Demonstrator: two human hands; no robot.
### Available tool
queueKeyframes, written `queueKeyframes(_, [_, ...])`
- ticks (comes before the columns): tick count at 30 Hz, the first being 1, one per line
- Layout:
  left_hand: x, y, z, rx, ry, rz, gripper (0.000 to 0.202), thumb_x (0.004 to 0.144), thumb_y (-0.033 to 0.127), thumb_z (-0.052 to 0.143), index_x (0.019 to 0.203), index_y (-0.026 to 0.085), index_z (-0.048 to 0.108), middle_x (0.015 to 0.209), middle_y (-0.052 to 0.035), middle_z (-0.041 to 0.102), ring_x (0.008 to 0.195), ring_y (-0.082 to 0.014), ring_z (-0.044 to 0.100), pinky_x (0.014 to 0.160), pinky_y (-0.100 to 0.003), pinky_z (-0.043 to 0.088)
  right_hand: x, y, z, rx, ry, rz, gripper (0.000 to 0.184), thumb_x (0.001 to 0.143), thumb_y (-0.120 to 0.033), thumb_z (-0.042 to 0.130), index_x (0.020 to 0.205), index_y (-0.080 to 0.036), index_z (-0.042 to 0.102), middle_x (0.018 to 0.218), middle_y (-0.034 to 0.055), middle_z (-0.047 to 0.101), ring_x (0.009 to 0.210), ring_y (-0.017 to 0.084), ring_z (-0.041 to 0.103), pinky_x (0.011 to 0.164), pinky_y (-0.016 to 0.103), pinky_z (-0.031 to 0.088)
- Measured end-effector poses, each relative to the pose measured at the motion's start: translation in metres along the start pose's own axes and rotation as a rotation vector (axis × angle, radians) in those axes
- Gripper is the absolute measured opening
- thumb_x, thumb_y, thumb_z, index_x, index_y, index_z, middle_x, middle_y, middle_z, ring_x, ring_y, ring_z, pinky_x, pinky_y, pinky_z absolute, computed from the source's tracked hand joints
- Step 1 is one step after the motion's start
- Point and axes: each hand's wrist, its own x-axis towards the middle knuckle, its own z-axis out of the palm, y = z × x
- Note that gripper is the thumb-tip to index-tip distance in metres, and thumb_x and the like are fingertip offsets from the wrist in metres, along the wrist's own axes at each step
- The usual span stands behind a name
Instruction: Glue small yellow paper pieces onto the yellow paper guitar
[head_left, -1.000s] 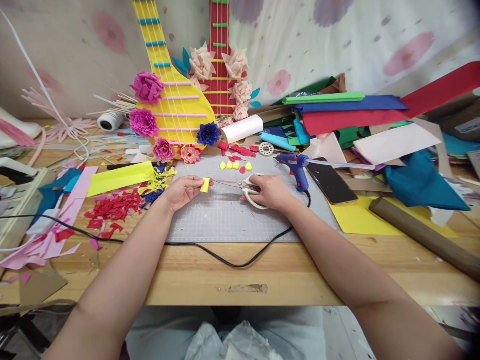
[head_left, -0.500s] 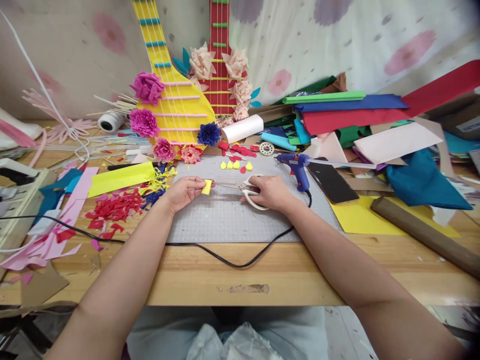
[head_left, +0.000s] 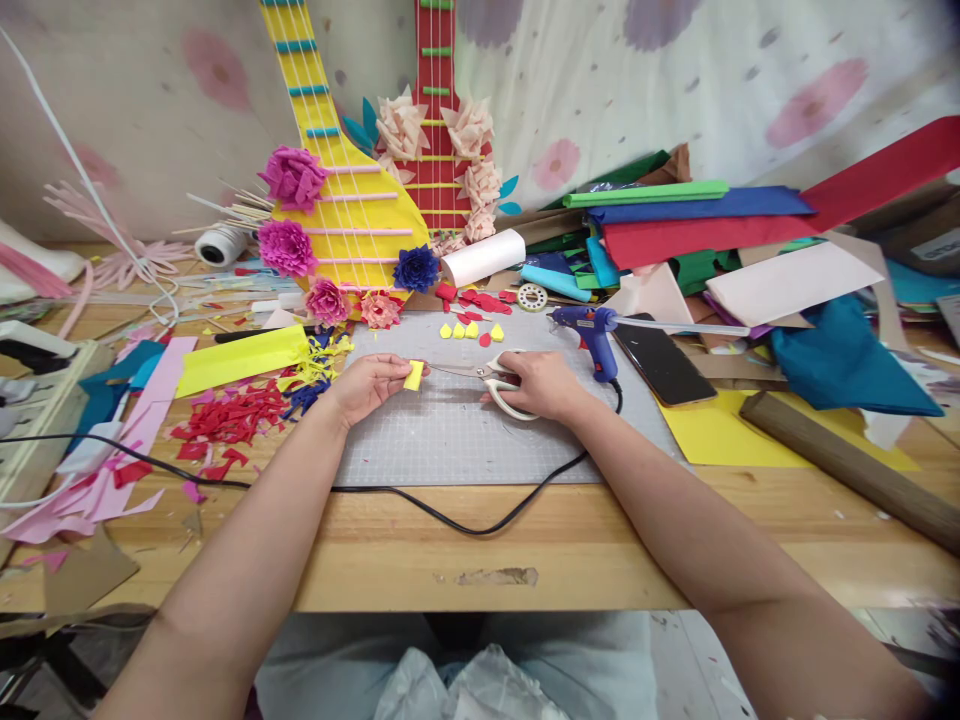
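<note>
My left hand (head_left: 365,384) pinches a small folded piece of yellow paper (head_left: 413,375) over the grey cutting mat (head_left: 450,440). My right hand (head_left: 541,384) is closed round the white handles of a pair of scissors (head_left: 487,375), whose blades point left toward the yellow piece and almost touch it. Small yellow petals (head_left: 471,330) and red petals (head_left: 480,300) lie on the far part of the mat.
A blue glue gun (head_left: 592,333) and a black phone (head_left: 660,362) lie right of my right hand; its black cord (head_left: 420,505) crosses the table front. Red scraps (head_left: 225,420) and a yellow strip (head_left: 240,358) lie left. Paper guitars (head_left: 352,200) with flowers and stacked coloured sheets (head_left: 697,225) stand behind.
Almost nothing has moved. The yellow piece has tilted slightly in my left fingers and the scissors stay at its edge.
</note>
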Motion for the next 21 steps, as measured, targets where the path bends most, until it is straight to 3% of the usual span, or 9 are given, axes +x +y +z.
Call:
queueKeyframes(8, [-0.0001, -0.0001, -0.0001, 0.007, -0.003, -0.01, 0.01, 0.066, 0.003, 0.06, 0.059, 0.01, 0.062, 0.079, -0.0091, 0.071, 0.081, -0.0157, 0.068, 0.072, -0.018, 0.051, 0.0006, 0.0006, 0.0017, -0.01, 0.001, -0.006, 0.047, 0.073, -0.065, 0.052, 0.079, -0.018, 0.057, 0.077, 0.0049, 0.065, 0.068, 0.017, 0.057, 0.055, 0.026, 0.021])
queueKeyframes(21, [-0.0018, 0.0016, 0.0024, 0.007, 0.021, -0.02, 0.012, 0.068, 0.001, 0.058, 0.059, 0.01, 0.061, 0.081, -0.0098, 0.071, 0.081, -0.0172, 0.068, 0.079, -0.024, 0.05, 0.0002, 0.0008, 0.0011, -0.006, -0.006, -0.018, 0.046, 0.075, -0.064, 0.049, 0.081, -0.018, 0.057, 0.078, 0.0058, 0.066, 0.069, 0.018, 0.057, 0.057, 0.027, 0.023])
